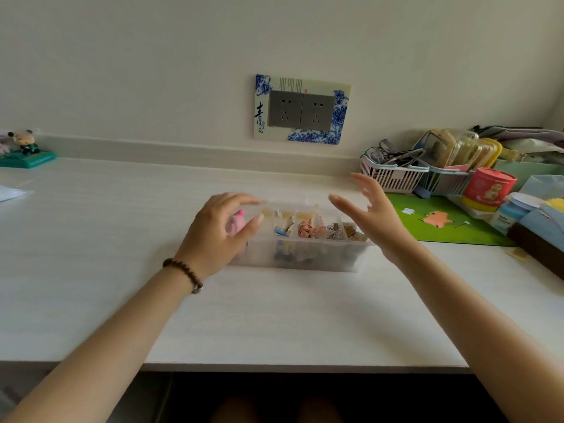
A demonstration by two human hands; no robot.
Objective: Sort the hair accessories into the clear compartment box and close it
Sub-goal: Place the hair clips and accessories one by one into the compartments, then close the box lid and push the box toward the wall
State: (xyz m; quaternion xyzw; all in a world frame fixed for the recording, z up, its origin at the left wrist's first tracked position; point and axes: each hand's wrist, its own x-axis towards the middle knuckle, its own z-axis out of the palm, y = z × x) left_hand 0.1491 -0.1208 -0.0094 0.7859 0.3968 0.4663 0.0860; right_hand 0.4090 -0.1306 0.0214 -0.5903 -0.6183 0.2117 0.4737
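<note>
Head view: clear rectangular plastic box (332, 258)

A clear box (305, 257) sits on a white desk (274, 315), its compartments holding small accessories (308, 228). The left hand (219, 230), a bead bracelet (184, 271) on its wrist, grips the box's left end, fingers over the top edge and thumb below, beside a pink piece (236, 224). The right hand (378, 221) hovers at the right end, fingers spread. To the right lie a green mat (442, 224), a basket (393, 175) with glasses (381, 151), and a red tin (488, 189).
</note>
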